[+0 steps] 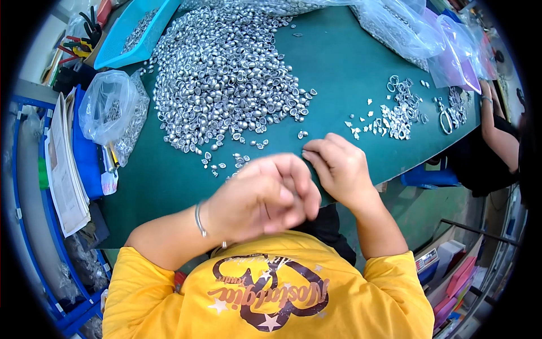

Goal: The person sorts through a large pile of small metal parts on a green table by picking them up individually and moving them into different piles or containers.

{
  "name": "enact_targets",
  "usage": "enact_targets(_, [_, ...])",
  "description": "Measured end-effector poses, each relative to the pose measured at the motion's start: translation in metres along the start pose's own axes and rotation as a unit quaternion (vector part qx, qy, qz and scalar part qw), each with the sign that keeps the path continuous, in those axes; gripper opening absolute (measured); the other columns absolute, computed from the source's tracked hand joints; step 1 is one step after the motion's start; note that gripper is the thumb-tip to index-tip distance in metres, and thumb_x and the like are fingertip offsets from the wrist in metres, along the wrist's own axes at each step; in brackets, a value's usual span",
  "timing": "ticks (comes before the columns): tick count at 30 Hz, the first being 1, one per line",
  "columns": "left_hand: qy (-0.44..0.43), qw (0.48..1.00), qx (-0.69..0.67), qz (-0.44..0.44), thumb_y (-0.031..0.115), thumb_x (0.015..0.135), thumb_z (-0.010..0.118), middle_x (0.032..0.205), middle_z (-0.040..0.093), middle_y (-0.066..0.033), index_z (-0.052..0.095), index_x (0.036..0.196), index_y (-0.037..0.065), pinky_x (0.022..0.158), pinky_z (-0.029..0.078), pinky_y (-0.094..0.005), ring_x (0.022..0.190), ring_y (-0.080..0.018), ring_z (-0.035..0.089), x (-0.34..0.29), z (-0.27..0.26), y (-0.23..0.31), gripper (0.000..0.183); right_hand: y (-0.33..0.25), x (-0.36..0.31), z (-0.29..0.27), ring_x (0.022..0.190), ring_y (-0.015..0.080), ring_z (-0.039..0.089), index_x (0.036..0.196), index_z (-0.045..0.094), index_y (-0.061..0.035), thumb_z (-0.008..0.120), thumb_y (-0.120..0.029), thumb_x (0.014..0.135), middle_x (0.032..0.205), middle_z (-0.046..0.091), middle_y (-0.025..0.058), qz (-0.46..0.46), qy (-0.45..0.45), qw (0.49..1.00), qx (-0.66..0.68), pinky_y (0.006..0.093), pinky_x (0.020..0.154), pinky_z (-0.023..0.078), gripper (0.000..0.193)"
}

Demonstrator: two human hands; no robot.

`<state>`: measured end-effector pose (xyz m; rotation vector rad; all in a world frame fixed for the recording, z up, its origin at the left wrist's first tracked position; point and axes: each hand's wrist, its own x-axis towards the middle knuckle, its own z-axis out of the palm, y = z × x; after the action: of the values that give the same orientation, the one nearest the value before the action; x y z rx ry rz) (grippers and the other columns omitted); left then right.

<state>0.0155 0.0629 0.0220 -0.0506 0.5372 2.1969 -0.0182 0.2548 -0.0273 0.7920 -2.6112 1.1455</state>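
Observation:
My left hand, slightly blurred, is raised in front of my body over the table's near edge, its fingers curled in. Whatever lies inside them, if anything, is hidden. My right hand rests by the table edge with thumb and index finger pinched together; I cannot make out anything between them. Just beyond its fingertips is a small pair of silver metal pieces. A large heap of silver oval metal cups covers the far left of the green table. Several loose pieces lie near my left hand.
Two smaller piles of metal parts, one of bright pieces and one with rings, lie to the right. A blue basket and a plastic bag of parts stand at the left. Another person's arm shows at far right.

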Motion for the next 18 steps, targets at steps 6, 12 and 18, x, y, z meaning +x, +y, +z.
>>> enact_targets(6, [-0.022,0.999,0.035,0.018,0.013,0.073,0.061,0.076,0.053,-0.012,0.057,0.082,-0.001,0.053,0.034,-0.0278,0.059,-0.0166,0.045,-0.035,0.08,-0.008,0.017,0.004,-0.001,-0.023,0.057,0.0029,0.044,0.086,0.061,0.0012,0.058,-0.003,0.082,0.068,0.056,-0.001,0.318,-0.078,0.795,0.511,0.0176,0.048,0.035,0.006])
enact_targets(12, [-0.142,0.98,0.07,0.118,0.015,0.075,0.059,0.074,0.052,-0.0114,0.058,0.08,-0.001,0.051,0.034,-0.0282,0.058,-0.0167,0.044,-0.041,0.082,-0.028,0.017,-0.018,-0.009,-0.004,0.056,0.0257,0.054,0.084,0.063,-0.0058,0.066,-0.003,0.073,0.065,0.053,0.0101,0.013,-0.084,0.996,0.006,0.0327,0.051,0.044,0.012])
enact_targets(18, [-0.178,0.968,0.069,0.164,0.017,0.077,0.057,0.072,0.051,-0.0108,0.058,0.078,-0.001,0.05,0.033,-0.0286,0.056,-0.0167,0.044,-0.042,0.081,-0.032,0.017,-0.004,-0.006,-0.013,0.046,0.0062,0.038,0.087,0.056,0.001,0.055,-0.003,0.083,0.065,0.051,0.0017,0.306,-0.032,0.746,0.59,0.0191,0.04,0.027,0.006])
